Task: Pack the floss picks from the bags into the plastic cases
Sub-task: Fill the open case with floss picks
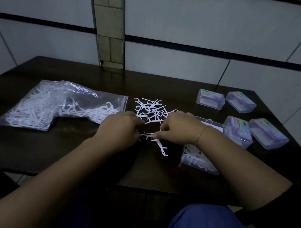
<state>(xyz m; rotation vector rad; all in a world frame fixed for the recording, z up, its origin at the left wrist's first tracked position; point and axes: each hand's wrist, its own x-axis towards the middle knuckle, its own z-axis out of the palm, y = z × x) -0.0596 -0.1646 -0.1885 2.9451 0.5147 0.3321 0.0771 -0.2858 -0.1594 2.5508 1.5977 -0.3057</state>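
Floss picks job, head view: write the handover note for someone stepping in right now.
Left hand: curled, pinching floss picks at the table's middle.
Right hand: grip on a pick hanging from its fingertips.
Zip bag, far left, holds many picks. Loose pile lies beyond the hands.
Open case under the right forearm is partly filled.
Four closed cases sit far right; whether they are filled is unclear.
Left: finish the open case, clear the pile and bag.
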